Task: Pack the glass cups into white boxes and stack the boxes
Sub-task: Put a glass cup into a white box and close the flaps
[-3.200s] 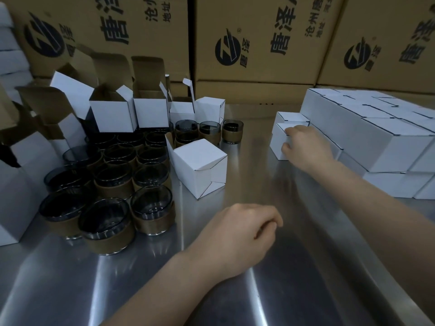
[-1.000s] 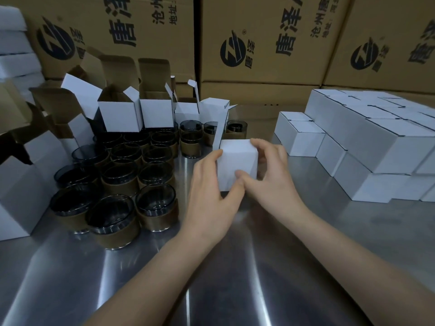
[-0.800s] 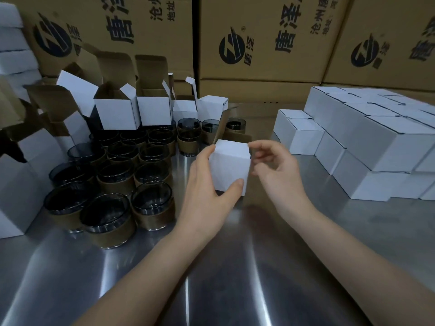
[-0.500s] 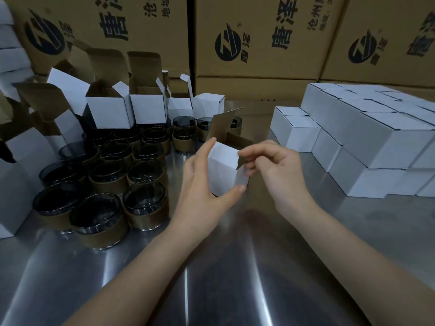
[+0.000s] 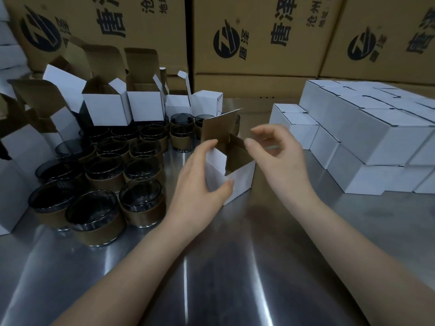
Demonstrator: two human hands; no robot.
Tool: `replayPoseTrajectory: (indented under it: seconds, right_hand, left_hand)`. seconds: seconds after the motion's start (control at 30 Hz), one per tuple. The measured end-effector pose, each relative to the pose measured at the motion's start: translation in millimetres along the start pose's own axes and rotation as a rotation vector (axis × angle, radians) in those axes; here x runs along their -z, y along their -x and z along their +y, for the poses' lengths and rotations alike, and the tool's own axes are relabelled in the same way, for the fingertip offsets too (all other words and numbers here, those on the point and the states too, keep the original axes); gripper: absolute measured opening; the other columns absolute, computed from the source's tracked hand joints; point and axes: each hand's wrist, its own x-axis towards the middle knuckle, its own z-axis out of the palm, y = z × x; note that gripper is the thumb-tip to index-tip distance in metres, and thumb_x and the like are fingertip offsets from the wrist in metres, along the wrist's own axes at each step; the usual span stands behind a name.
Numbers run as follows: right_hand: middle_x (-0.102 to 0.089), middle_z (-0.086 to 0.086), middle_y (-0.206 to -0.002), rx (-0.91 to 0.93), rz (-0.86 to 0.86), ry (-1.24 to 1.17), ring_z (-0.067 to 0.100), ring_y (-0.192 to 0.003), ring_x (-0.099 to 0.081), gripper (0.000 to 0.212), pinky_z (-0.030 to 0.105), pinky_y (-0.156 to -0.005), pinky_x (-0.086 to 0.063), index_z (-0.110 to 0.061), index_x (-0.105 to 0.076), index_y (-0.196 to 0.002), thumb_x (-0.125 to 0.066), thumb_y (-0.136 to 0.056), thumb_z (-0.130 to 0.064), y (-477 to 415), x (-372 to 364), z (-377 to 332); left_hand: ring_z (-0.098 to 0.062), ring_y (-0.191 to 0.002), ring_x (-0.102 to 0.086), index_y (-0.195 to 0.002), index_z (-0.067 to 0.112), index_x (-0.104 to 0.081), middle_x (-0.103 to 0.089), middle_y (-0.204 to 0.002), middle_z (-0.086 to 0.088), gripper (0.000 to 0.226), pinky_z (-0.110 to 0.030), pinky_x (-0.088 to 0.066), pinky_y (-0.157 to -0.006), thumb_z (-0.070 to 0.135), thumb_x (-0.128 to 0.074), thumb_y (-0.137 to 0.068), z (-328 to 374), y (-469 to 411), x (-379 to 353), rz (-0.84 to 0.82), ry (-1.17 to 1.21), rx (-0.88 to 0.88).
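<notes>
At the middle of the steel table (image 5: 235, 267), a small white box (image 5: 241, 178) is gripped in the left hand (image 5: 200, 187), thumb on its near face and fingers wrapped round its left side. The box sits slightly tilted with one corner toward the camera. Its top is open: the brown inner side of the lid flap (image 5: 219, 128) stands up at the back, and a shorter side flap (image 5: 237, 154) leans over the opening. The right hand (image 5: 282, 161) hovers just right of the box with its fingers curled; one fingertip sits at the edge of the side flap, but motion blur hides whether it pinches the flap or only touches it.

Left of the box, a dense cluster of dark glass cups (image 5: 141, 205) with brown sleeves stands upright on the table. Behind them are open boxes (image 5: 106, 109), white outside and brown inside, with their lids raised. On the right side of the table, closed white boxes (image 5: 376, 140) are stacked in neat rows, two layers high. Large brown cartons (image 5: 256, 43) with black printing form a wall along the back.
</notes>
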Motion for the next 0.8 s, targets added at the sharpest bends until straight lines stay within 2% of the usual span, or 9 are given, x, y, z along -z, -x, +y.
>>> replayPoseTrajectory:
  seconds: [0.07,0.17,0.2,0.27,0.33,0.4,0.57,0.7,0.8]
  right_hand:
    - [-0.064,-0.011,-0.093,-0.058,-0.004,-0.044,-0.002,-0.085,-0.059,0.011,0.01,-0.073,-0.047,-0.027,-0.064,-0.096,-0.069,-0.087,-0.023,-1,-1,3]
    - [-0.064,-0.013,-0.086,-0.093,0.004,-0.081,-0.003,-0.078,-0.059,0.009,0.012,-0.072,-0.049,-0.026,-0.065,-0.094,-0.069,-0.088,-0.02,-3,-1,4]
    - [-0.065,-0.011,-0.084,-0.093,0.006,-0.086,-0.002,-0.078,-0.059,0.009,0.013,-0.072,-0.05,-0.026,-0.065,-0.092,-0.068,-0.088,-0.018,-3,0,4]
    - [-0.063,-0.011,-0.08,-0.093,0.016,-0.083,-0.001,-0.075,-0.059,0.012,0.012,-0.07,-0.048,-0.028,-0.065,-0.091,-0.066,-0.089,-0.016,-5,1,4]
    - [-0.061,-0.01,-0.074,-0.116,0.029,-0.085,-0.001,-0.071,-0.057,0.015,0.013,-0.065,-0.047,-0.029,-0.065,-0.091,-0.062,-0.09,-0.014,-6,2,5]
    - [-0.059,-0.01,-0.07,-0.149,0.036,-0.076,0.001,-0.067,-0.055,0.02,0.02,-0.064,-0.048,-0.029,-0.064,-0.09,-0.058,-0.09,-0.01,-7,2,6]
    - [-0.06,-0.003,-0.073,-0.222,0.058,-0.07,0.009,-0.064,-0.054,0.029,0.036,-0.064,-0.05,-0.027,-0.066,-0.091,-0.048,-0.089,-0.005,-10,1,11]
    - [-0.065,0.006,-0.077,-0.302,0.062,-0.109,0.013,-0.055,-0.055,0.034,0.031,-0.054,-0.049,-0.028,-0.068,-0.084,-0.045,-0.087,-0.003,-12,2,14]
    - [-0.066,0.002,-0.077,-0.347,0.041,-0.135,0.014,-0.054,-0.057,0.033,0.033,-0.058,-0.052,-0.027,-0.069,-0.082,-0.044,-0.085,-0.004,-13,3,14]
  left_hand:
    - [0.006,-0.115,-0.04,-0.136,0.045,-0.029,-0.043,-0.13,0.019,0.071,-0.019,-0.035,-0.09,0.022,-0.072,-0.084,-1,0,1,-0.004,0.024,0.024]
    - [0.021,-0.093,-0.048,-0.126,0.047,-0.026,-0.045,-0.11,0.026,0.068,-0.011,-0.037,-0.075,0.027,-0.071,-0.079,-1,0,1,-0.014,0.073,0.062]
    - [0.021,-0.094,-0.049,-0.124,0.047,-0.026,-0.045,-0.11,0.028,0.067,-0.012,-0.04,-0.077,0.031,-0.069,-0.076,-1,0,0,-0.014,0.09,0.075]
    - [0.003,-0.109,-0.056,-0.122,0.045,-0.025,-0.052,-0.12,0.018,0.066,-0.026,-0.049,-0.089,0.031,-0.066,-0.072,-1,-1,-1,-0.015,0.134,0.09]
    - [-0.012,-0.123,-0.055,-0.12,0.042,-0.027,-0.052,-0.131,0.003,0.065,-0.04,-0.047,-0.104,0.025,-0.066,-0.071,-1,-2,-3,-0.019,0.201,0.073]
    - [-0.014,-0.124,-0.055,-0.116,0.037,-0.029,-0.053,-0.128,0.002,0.061,-0.042,-0.044,-0.108,0.018,-0.066,-0.071,-2,-2,-5,-0.013,0.263,0.054]
    - [-0.011,-0.111,-0.059,-0.108,0.038,-0.028,-0.058,-0.113,0.007,0.058,-0.032,-0.047,-0.102,0.014,-0.065,-0.071,-6,-4,-5,-0.012,0.354,0.076]
    - [-0.002,-0.095,-0.06,-0.106,0.04,-0.028,-0.061,-0.11,0.004,0.057,-0.014,-0.048,-0.085,0.018,-0.067,-0.071,-6,-4,-2,-0.013,0.355,0.126]
    - [0.001,-0.094,-0.06,-0.107,0.043,-0.027,-0.06,-0.111,0.006,0.057,-0.01,-0.047,-0.079,0.022,-0.066,-0.071,-6,-3,-2,-0.007,0.349,0.133]
